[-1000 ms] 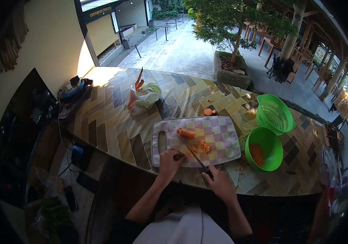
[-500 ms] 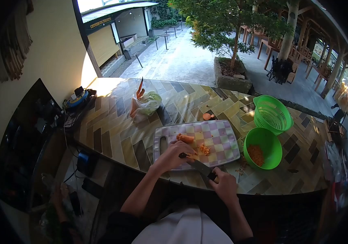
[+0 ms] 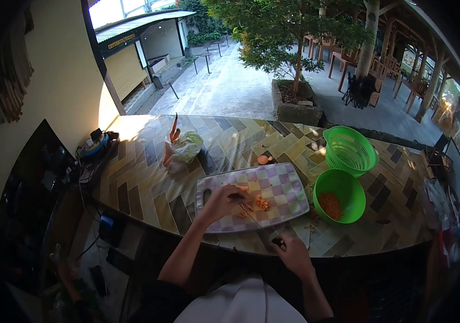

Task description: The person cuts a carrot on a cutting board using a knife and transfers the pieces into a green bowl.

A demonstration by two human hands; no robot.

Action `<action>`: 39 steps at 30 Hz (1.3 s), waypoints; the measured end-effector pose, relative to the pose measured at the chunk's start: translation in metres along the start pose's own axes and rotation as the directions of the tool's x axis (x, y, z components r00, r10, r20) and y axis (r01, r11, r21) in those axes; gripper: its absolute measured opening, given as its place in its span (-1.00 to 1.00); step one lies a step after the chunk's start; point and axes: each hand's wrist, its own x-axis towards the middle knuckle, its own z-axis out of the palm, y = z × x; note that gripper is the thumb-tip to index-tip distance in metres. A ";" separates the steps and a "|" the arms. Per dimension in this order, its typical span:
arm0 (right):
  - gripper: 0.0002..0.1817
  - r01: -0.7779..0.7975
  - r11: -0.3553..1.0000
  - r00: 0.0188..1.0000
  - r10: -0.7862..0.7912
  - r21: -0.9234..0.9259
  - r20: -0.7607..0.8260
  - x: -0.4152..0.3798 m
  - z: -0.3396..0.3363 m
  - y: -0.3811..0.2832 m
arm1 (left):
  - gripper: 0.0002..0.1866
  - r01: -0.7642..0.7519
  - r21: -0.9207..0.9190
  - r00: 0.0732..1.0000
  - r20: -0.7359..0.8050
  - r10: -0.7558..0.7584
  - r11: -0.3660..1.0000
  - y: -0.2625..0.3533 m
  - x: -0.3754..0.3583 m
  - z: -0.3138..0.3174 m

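Note:
A checkered cutting board (image 3: pixel 289 185) lies on the table in front of me. My right hand (image 3: pixel 296 255) grips a knife (image 3: pixel 265 230) by its dark handle at the board's near edge; the thin blade, seen nearly edge-on, points up-left across the board. Over the board's left half is my left hand (image 3: pixel 223 203), its fingers bent together near the blade's tip; what they hold, if anything, is hidden. Behind those fingers a piece of carrot (image 3: pixel 242 188) is mostly covered. Diced carrot (image 3: pixel 262 203) sits in a small heap to the right of the fingers.
A green bowl (image 3: pixel 355 189) with chopped carrot (image 3: pixel 329 206) stands right of the board, with a green colander (image 3: pixel 350 148) behind it. A plastic bag (image 3: pixel 186 149) with carrots is at the back left. A carrot end (image 3: pixel 263 160) lies beyond the board.
The view has shifted slightly. My left hand has lifted a little and now covers most of the carrot piece. The knife has turned from showing its flat side to nearly edge-on.

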 end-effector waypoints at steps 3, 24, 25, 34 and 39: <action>-0.64 -0.002 0.998 0.995 -0.004 0.059 0.098 0.001 0.001 -0.006 | -0.90 -0.006 0.195 0.953 -0.297 0.065 0.981 0.019 -0.008 -0.012; -0.64 -0.051 0.998 0.998 0.050 0.043 0.024 -0.003 0.015 -0.007 | -0.74 0.076 0.352 0.988 -0.152 -0.023 0.933 -0.024 -0.062 0.015; -0.64 -0.043 0.998 0.999 0.043 0.038 0.010 -0.005 0.016 -0.006 | -0.74 0.081 0.348 0.987 -0.159 -0.026 0.934 -0.025 -0.062 0.015; -0.65 -0.086 0.994 0.992 0.092 -0.072 0.081 -0.003 0.018 -0.027 | -0.75 0.088 0.283 0.958 -0.286 -0.003 0.955 -0.027 -0.062 0.018; -0.66 -0.021 0.998 0.999 0.023 -0.062 0.036 -0.004 0.023 -0.020 | -0.79 0.096 0.289 0.960 -0.281 -0.012 0.952 -0.035 -0.062 0.016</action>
